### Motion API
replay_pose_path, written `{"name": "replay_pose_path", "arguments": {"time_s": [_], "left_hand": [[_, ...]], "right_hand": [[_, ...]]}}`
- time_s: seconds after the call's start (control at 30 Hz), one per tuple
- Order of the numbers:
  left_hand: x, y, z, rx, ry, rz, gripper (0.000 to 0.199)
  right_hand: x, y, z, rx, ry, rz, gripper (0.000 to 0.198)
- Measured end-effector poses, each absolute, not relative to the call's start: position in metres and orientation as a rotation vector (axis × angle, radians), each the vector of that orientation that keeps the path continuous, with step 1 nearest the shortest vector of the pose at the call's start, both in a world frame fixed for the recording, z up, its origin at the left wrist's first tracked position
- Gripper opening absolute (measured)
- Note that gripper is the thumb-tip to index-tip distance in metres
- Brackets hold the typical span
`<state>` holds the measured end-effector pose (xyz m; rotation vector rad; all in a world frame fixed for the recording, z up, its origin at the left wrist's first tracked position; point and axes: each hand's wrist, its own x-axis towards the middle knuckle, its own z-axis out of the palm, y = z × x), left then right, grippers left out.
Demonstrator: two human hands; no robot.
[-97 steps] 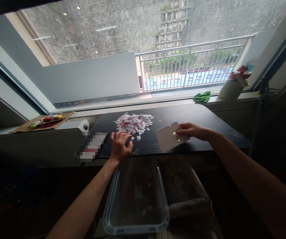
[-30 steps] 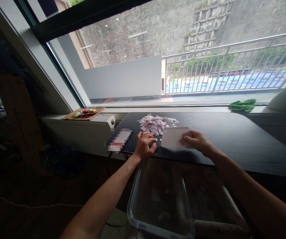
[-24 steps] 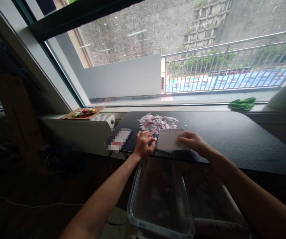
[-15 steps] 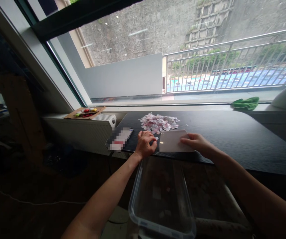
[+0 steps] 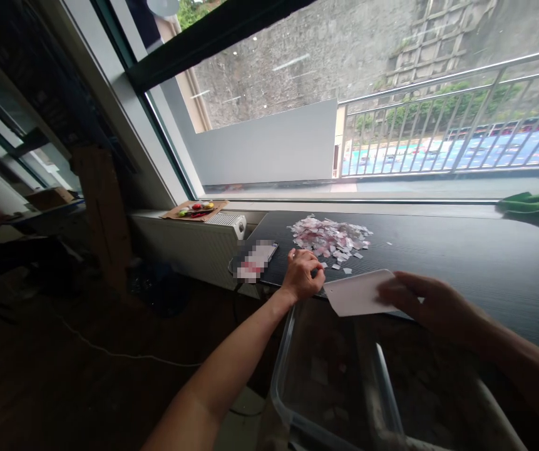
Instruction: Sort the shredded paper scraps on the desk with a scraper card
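One white card (image 5: pixel 354 294) near one heap of paper scraps (image 5: pixel 330 237)

From the head view, the heap sits toward the far left part of the dark tabletop (image 5: pixel 457 263), pale and pinkish pieces piled loosely. Several scraps lie spread along its near side, and a single scrap (image 5: pixel 389 243) lies apart to the right.

The right hand (image 5: pixel 431 304), somewhat blurred, has its grip closed on the right end of the card. The card is tilted over the near edge of the tabletop; whether it touches the surface cannot be told.

The left hand (image 5: pixel 303 275) is at the near left edge, just on the near side of the heap. Its fingers are curled toward the thumb beside a small scrap; whether that grip pinches anything cannot be told.

Below the near edge stands a clear bin (image 5: pixel 282 351), with a few pale pieces (image 5: pixel 328 414) dimly visible inside. Left of the heap lies a phone (image 5: pixel 256 262), its screen pixelated. Farther left is a white radiator (image 5: pixel 189 247), and a green cloth (image 5: pixel 532 205) rests on the sill at far right.
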<state>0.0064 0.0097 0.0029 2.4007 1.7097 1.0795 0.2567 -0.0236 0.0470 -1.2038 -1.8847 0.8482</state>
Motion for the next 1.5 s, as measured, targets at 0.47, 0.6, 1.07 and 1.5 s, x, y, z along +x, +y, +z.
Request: {"name": "replay_pose_path", "arguments": {"time_s": [0.47,0.6,1.07,1.5], "left_hand": [[0.004,0.012,-0.002,2.426,1.681,1.144,0.013],[0.004,0.011,-0.001,2.437,1.679,1.121,0.012],[0.004,0.011,0.0,2.386,1.775,1.133,0.012],[0.003,0.011,0.001,2.467,1.744,1.089,0.014]], "right_hand": [[0.265,0.018,0.061,-1.26,-1.625,0.712,0.018],[0.268,0.022,0.054,-1.381,-1.702,0.659,0.014],[0.261,0.016,0.072,-1.566,-1.855,0.436,0.011],[0.302,0.009,0.068,-1.49,-1.491,0.919,0.004]]}}
